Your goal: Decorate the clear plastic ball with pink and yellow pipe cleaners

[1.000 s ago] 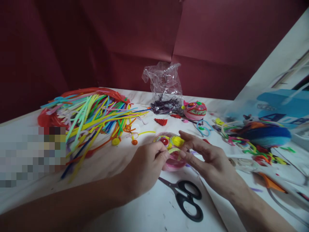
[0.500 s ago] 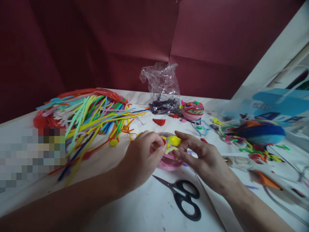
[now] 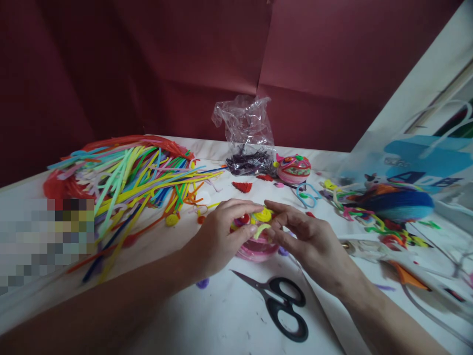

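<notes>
A pink round craft piece (image 3: 256, 250) rests on the white table between my hands, with a yellow coil (image 3: 263, 215), a red round part and a pale green curved strip on its top. From the left, my left hand (image 3: 231, 229) curves round the piece, its thumb and forefinger apart above the red part. My right hand (image 3: 295, 231) is closed on the right side of the piece, fingertips beside the yellow coil and the green strip. Black-handled scissors (image 3: 275, 301) lie just in front of the piece.
Many colourful pipe cleaners (image 3: 136, 172) spread at the left. Behind are a clear plastic bag (image 3: 246, 123) and a decorated pink ball (image 3: 293, 169). At the right lie a blue bundle (image 3: 401, 203), twisted coloured pieces and a glue gun (image 3: 364, 248) with its cable. A purple ball (image 3: 202, 283) sits at front left.
My left thumb and forefinger have parted from their pinch, and the red part now shows between them. My right hand has barely moved. The purple ball has come into sight.
</notes>
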Motion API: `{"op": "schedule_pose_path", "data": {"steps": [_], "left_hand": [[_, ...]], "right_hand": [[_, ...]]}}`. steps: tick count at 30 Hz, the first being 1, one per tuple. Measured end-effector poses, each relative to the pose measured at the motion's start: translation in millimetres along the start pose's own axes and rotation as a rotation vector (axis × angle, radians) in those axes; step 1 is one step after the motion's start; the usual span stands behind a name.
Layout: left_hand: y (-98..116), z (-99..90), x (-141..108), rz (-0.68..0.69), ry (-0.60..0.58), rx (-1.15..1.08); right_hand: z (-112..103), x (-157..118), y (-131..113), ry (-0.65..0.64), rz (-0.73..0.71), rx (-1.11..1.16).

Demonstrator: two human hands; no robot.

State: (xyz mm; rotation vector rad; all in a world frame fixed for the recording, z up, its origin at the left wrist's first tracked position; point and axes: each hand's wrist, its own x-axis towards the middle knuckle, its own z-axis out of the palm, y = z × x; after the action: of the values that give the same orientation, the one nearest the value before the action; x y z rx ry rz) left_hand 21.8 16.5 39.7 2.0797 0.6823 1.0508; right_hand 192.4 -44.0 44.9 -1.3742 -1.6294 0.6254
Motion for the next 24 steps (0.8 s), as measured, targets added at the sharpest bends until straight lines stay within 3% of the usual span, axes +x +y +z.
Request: {"op": "schedule_pose_path", "data": {"steps": [10, 16, 24], "left_hand": [[0.7, 1.7, 4.6, -0.048, 0.016, -0.026], [0.9, 2.6, 4.1, -0.005, 0.032, 0.009], [0.3, 1.6, 9.2, -0.006, 0.006, 0.082]], "right_hand": [[-0.3, 2.3, -2.5, 0.0, 0.033, -0.01], [-1.8, 1.9, -5.0, -0.039, 0.013, -0.02], [2.2, 3.7, 2.4, 0.045, 0.016, 0.029]]}}
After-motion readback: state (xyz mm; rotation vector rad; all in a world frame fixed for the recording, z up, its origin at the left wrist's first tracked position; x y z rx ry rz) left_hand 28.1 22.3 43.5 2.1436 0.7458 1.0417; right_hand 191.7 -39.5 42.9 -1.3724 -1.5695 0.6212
